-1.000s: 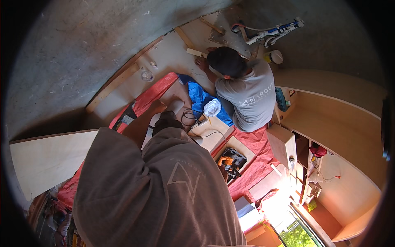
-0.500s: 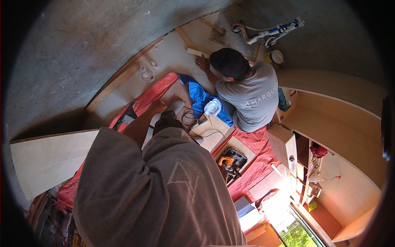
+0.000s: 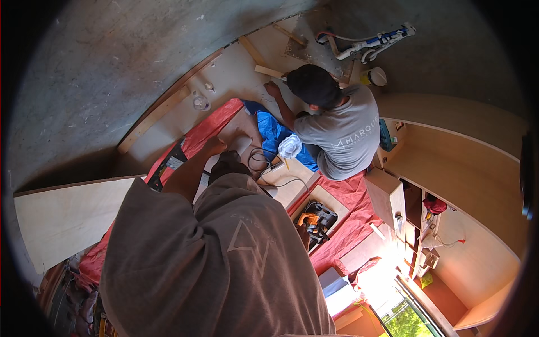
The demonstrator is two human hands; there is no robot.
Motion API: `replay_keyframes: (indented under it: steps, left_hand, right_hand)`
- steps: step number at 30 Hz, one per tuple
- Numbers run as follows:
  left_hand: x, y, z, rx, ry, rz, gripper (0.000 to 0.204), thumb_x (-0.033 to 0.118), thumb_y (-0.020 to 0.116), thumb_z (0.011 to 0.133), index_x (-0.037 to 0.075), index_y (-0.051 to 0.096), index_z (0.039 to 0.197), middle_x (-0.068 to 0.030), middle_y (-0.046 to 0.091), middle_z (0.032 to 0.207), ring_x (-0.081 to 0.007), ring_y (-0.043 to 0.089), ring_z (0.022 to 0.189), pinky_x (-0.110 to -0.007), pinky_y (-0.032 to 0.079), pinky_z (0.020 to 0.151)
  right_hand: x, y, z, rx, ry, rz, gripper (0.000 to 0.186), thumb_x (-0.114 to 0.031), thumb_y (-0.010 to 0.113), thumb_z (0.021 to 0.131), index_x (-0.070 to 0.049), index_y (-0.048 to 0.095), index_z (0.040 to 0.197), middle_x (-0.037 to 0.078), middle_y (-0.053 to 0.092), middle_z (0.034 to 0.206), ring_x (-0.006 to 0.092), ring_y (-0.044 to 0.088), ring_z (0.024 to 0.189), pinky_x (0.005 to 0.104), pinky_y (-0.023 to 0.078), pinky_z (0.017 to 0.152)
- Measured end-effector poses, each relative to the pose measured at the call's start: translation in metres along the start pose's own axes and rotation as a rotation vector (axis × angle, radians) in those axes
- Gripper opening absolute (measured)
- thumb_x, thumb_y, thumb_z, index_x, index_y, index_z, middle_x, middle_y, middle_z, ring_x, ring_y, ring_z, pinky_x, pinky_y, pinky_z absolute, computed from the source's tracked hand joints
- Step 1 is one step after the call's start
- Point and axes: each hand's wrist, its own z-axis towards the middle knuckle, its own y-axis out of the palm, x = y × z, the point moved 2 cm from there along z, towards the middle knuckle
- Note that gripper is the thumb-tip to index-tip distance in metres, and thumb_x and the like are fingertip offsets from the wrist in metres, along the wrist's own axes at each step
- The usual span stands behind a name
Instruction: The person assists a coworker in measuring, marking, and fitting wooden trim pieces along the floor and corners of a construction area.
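My left hand is low over a brownish board edged by red sheeting, beside a small pale grey plate. Its fingers look curled, and what they hold, if anything, cannot be made out. A dark shape, perhaps my leg or foot, lies just right of it. My right hand is out of view. A crumpled blue tarp, a white crumpled bundle and dark cables lie to the right.
A co-worker in grey crouches ahead, a hand near a pale wood strip. Wall pipes, a white bucket, cabinets, an orange-and-black tool and a leaning panel surround me.
The co-worker has shifted slightly to the right, and the arm by the wood strip has moved a little. My left arm is almost unchanged.
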Motion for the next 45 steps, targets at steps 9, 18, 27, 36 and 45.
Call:
replay_keyframes:
  steps: [9, 18, 27, 36, 45]
  left_hand:
    - [-0.002, 0.003, 0.002, 0.102, 0.007, -0.137, 0.025, 0.028, 0.052, 0.067, 0.004, 0.062, 0.069, -0.0085, 0.057, 0.053, -0.0170, 0.057, 0.047, -0.030, 0.047, 0.055]
    - [0.001, 0.002, -0.001, 0.063, 0.073, -0.060, 0.025, 0.028, 0.054, 0.067, 0.004, 0.062, 0.070, -0.0086, 0.058, 0.057, -0.0169, 0.058, 0.048, -0.029, 0.047, 0.056]
    - [0.002, 0.003, 0.002, 0.076, 0.013, -0.075, 0.025, 0.028, 0.053, 0.066, 0.005, 0.063, 0.072, -0.0081, 0.058, 0.055, -0.0170, 0.058, 0.049, -0.030, 0.047, 0.057]
    - [0.004, 0.003, 0.002, 0.059, 0.077, -0.062, 0.027, 0.028, 0.054, 0.066, 0.004, 0.063, 0.074, -0.0096, 0.058, 0.056, -0.0179, 0.058, 0.048, -0.029, 0.047, 0.055]
    - [0.000, 0.006, 0.003, 0.063, -0.023, -0.135, 0.027, 0.028, 0.053, 0.066, 0.004, 0.062, 0.072, -0.0094, 0.058, 0.055, -0.0180, 0.057, 0.047, -0.030, 0.047, 0.054]
  right_hand:
    - [-0.013, 0.003, -0.007, -0.008, -0.024, -0.009, 0.050, -0.046, 0.035, 0.083, -0.001, 0.053, 0.094, 0.007, 0.057, 0.071, 0.0140, 0.056, 0.056, 0.0239, 0.046, 0.049]
    - [-0.014, 0.003, -0.006, 0.009, 0.019, -0.002, 0.049, -0.045, 0.036, 0.083, -0.001, 0.053, 0.095, 0.007, 0.057, 0.070, 0.0141, 0.056, 0.056, 0.0234, 0.045, 0.048]
    - [-0.019, 0.004, -0.008, 0.004, -0.007, -0.044, 0.048, -0.044, 0.035, 0.084, -0.001, 0.053, 0.094, 0.007, 0.057, 0.071, 0.0140, 0.056, 0.057, 0.0236, 0.045, 0.049]
    - [-0.014, -0.001, -0.006, 0.015, 0.002, -0.081, 0.046, -0.045, 0.035, 0.084, -0.003, 0.053, 0.093, 0.006, 0.057, 0.071, 0.0136, 0.056, 0.057, 0.0237, 0.045, 0.048]
    - [-0.019, 0.002, -0.010, -0.001, -0.054, -0.082, 0.047, -0.045, 0.035, 0.084, -0.002, 0.053, 0.092, 0.006, 0.057, 0.070, 0.0134, 0.056, 0.056, 0.0226, 0.045, 0.047]
